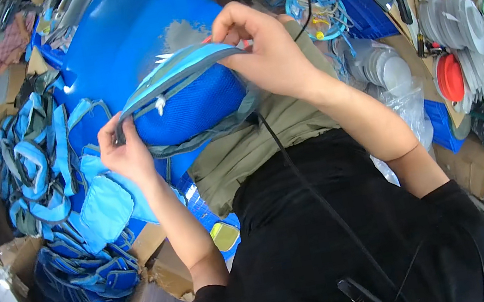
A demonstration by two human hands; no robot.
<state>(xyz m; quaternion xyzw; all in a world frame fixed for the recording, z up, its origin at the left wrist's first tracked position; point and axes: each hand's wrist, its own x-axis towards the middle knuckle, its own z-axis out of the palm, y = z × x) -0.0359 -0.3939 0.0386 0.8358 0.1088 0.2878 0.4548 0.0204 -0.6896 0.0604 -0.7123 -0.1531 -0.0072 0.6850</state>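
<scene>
In front of my lap I hold up a sewn fabric piece (pixel 189 105) of blue mesh, with a light blue band and dark grey edging. The fingers of my left hand (pixel 128 147) pinch the edging at its left end. At the far right end, the thumb and fingers of my right hand (pixel 264 51) close on the same curved edge, which is stretched between both hands. A small white tuft (pixel 161 105) sits on the mesh below the band. The lower grey-edged strap of the piece hangs over my olive trousers.
A blue work surface (pixel 117 18) lies beyond my hands. At left, one cardboard box holds tangled blue straps (pixel 33 166), another stacked blue fabric pieces (pixel 91 282). Light blue panels (pixel 107 205) lie beside them. White reels (pixel 454 22) and a red reel (pixel 450 78) stand at right.
</scene>
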